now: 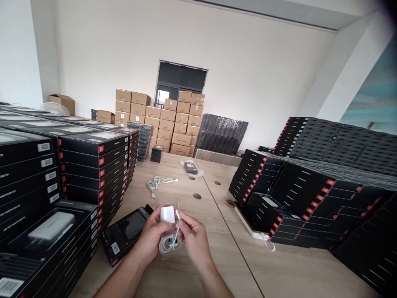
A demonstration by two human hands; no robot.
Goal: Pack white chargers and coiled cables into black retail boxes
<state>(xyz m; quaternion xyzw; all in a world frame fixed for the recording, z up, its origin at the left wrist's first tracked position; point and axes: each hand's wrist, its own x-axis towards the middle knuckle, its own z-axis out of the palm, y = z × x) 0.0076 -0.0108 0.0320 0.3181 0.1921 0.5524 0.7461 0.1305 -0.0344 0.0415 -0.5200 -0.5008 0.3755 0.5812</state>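
My left hand (154,231) is wrapped round a clear plastic tray with a white charger block (168,214) seated in its upper part. A coiled white cable (169,245) lies at the tray's lower end. Between the thumb and fingers of my right hand (192,234) is pinched one end of that cable, close to the charger's right side. Just left of my left hand, a black box (127,234) with a dark window lies tilted on the table. Beyond my hands rest several loose white cables (153,186), bundled on the wood.
Stacks of black boxes (114,161) rise on the left, and more black boxes (294,194) stand on the right. A wrapped dark package (190,167) lies farther back on the wooden table (214,231). Brown cartons (167,120) are piled behind. The table has round holes and a seam.
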